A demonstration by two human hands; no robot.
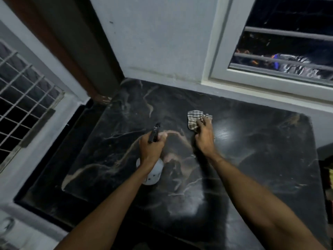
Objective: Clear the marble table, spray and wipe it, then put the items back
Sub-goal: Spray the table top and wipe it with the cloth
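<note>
Your two bare forearms reach forward from the bottom edge over the marble table (261, 159), a black slab with pale tan and white veins and a bright glare patch to the right of your right hand.

Nearest to you, your left hand (151, 150) is wrapped tightly around the neck of the spray bottle (153, 173). The bottle has a white, rounded body that shows below your wrist, and a dark trigger head that sticks out past your knuckles. Its long axis runs from you toward the wall, tilted, with the white base toward you and the dark nozzle pointing away, toward the back of the table. Whether the base touches the marble, you cannot tell from this angle.

Just beyond and to the right, your right hand (204, 136) lies palm down with its fingers closed over one end of the cloth (194, 118). The cloth is crumpled and checked in grey and white, and it lies on the marble near the table's centre, bunching out ahead and to the left of your fingertips.

Farther off, the table's back edge meets a pale wall (162, 42). A barred window (281, 56) sits at the upper right, and a grilled window (23, 91) at the left.
</note>
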